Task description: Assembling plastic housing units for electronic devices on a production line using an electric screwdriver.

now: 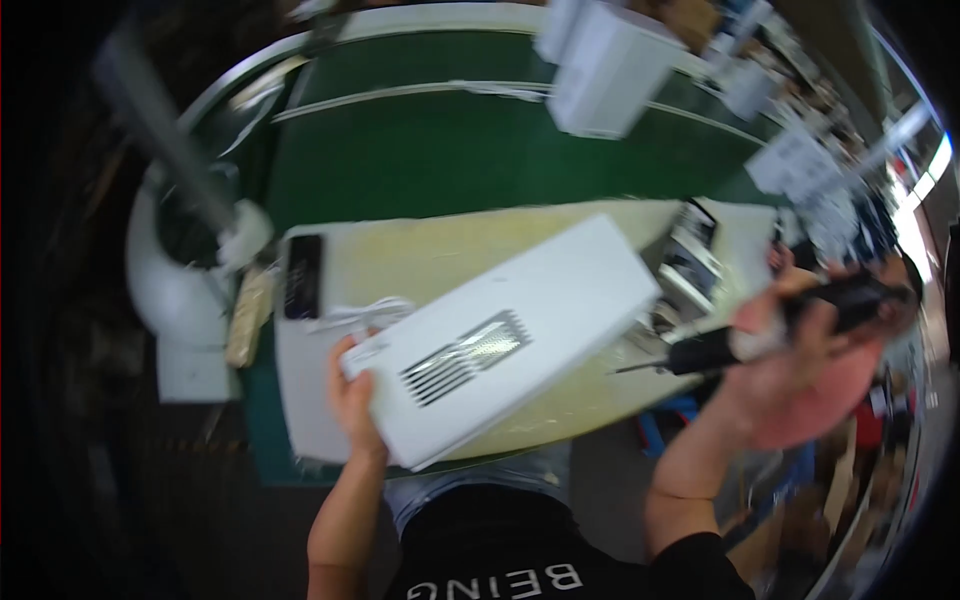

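Note:
A long white housing (540,280) with a slotted vent grille (466,356) lies slantwise over the mat, its right end farther away. My left hand (356,400) grips its near left end, the thumb on top. A white cable (362,313) lies just beyond that hand. On the right, my right hand (775,345), smeared by motion, is wrapped round a black electric screwdriver (698,353). Its thin bit points left toward the housing and stays apart from it.
The pale mat (380,245) on the green table carries a black phone-like slab (303,277) and small metal-looking parts (692,262). White boxes (610,75) stand at the back. A grey pole (165,130) rises at left. A pink rounded thing (830,395) is beside my right arm.

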The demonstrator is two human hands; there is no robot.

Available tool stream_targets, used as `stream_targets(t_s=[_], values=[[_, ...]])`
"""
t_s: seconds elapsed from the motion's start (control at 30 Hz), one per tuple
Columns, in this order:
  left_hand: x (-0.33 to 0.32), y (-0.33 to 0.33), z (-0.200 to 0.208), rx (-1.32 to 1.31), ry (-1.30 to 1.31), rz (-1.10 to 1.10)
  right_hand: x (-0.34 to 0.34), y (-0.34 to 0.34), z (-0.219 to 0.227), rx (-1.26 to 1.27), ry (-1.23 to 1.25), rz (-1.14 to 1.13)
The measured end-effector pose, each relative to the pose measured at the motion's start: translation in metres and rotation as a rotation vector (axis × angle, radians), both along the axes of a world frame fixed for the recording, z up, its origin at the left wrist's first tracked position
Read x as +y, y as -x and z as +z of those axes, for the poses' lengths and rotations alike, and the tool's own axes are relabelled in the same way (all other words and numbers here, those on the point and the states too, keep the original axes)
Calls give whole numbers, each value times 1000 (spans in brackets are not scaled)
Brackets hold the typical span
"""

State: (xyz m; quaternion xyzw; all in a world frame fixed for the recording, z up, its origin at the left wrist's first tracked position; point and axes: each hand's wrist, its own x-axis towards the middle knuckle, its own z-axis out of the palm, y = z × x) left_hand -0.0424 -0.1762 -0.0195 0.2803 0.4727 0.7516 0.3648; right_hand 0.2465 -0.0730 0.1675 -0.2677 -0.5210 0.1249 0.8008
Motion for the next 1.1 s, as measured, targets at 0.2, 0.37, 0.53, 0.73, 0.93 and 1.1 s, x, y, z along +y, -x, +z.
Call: stream_targets(t_s=[0.2, 0.37, 0.53, 0.73, 0.93, 1.1], values=[[3, 0, 8, -2, -15, -114, -33, 111, 47, 28, 84, 503], [-1, 3, 10, -85, -31, -125, -12, 188, 19, -96, -23, 929], [2, 5, 9, -40, -64, -114, -20, 218, 14, -287, 45, 840], [4, 5, 13, -50, -58, -136, -19, 227, 6, -403, 107, 851], [6, 4, 11, -54, -80, -107, -23, 234, 1, -430, 163, 902], [3, 7, 15, 27, -81, -104, -24, 239, -1, -422, 156, 906]])
